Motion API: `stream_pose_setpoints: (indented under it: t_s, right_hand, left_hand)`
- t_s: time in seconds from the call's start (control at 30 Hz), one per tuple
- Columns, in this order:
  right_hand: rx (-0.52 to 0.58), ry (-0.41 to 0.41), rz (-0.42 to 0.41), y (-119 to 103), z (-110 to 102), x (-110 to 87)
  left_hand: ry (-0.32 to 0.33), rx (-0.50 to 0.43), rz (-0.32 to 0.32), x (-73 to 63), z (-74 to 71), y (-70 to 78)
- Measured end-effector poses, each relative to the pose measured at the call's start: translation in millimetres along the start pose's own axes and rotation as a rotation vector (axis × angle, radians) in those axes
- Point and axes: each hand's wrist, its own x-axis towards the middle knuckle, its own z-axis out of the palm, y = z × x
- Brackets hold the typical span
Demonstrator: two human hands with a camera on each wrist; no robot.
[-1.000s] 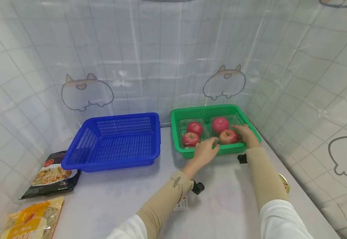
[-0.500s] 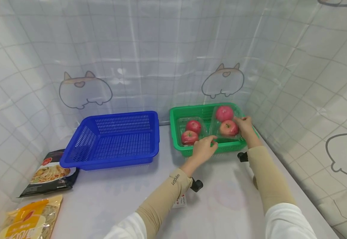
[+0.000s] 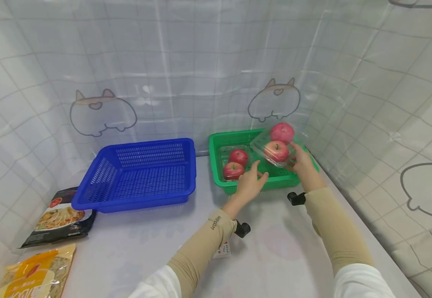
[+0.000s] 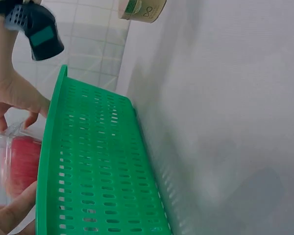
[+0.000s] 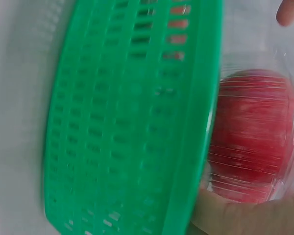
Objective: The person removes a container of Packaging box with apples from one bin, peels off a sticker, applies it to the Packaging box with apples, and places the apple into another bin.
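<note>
My right hand (image 3: pixel 302 165) grips the right side of a clear plastic box (image 3: pixel 261 145) with two red apples inside. The box is tilted, raised at the back right of the green basket (image 3: pixel 281 182). In the right wrist view, an apple (image 5: pixel 255 129) shows through the plastic, with my thumb (image 5: pixel 245 215) below it. My left hand (image 3: pixel 248 182) hovers by the basket's front rim, thumb and fingers spread, holding nothing. Another clear box with two apples (image 3: pixel 233 170) lies in the basket's left half, behind that hand.
The blue basket (image 3: pixel 134 203) stands to the left. Beyond it lie a black noodle packet (image 3: pixel 61 217) and a yellow packet (image 3: pixel 37 273). A small white packet (image 3: pixel 222 250) is partly under the left forearm. The left wrist view shows a can (image 4: pixel 144 10). A curtain (image 3: pixel 164 82) hangs behind.
My right hand has taken hold of the right-hand apple box, raised it from the basket floor and tilted it. My left hand has stayed near the front rim, its fingers spreading wider.
</note>
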Motion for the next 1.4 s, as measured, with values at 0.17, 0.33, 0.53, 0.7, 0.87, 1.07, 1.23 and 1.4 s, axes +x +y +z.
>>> stream_pose_setpoints:
  t_s: [0.17,0.33,0.53,0.7,0.87,1.07,1.23,1.4]
  right_hand:
    - [0.149,-0.03,0.055,11.1,8.7,-8.9]
    - [0.217,-0.042,0.073,22.3,19.1,-17.0]
    - [0.212,-0.043,0.031,32.8,30.5,-32.6]
    - [0.241,-0.088,0.024,39.8,36.2,-39.7]
    - [0.247,-0.128,0.028,45.9,39.8,-44.3]
    - [0.263,-0.166,0.036,52.3,43.4,-49.2]
    - [0.169,-0.22,-0.012,55.3,38.2,-51.3]
    - [0.083,-0.233,-0.13,52.7,24.6,-52.7]
  left_hand:
    - [0.056,-0.183,-0.068,2.1,-6.9,-6.2]
    - [0.116,-0.403,-0.146,7.3,-16.3,-10.2]
    - [0.13,-0.69,-0.239,8.8,-30.3,-8.4]
    - [0.118,-0.811,-0.294,9.4,-36.5,-11.3]
    - [0.102,-0.979,-0.305,9.1,-39.4,-13.7]
    - [0.134,-1.064,-0.35,10.4,-45.9,-17.0]
    - [0.166,-1.085,-0.381,8.3,-54.2,-20.3]
    - [0.174,-1.085,-0.384,4.1,-63.7,-23.7]
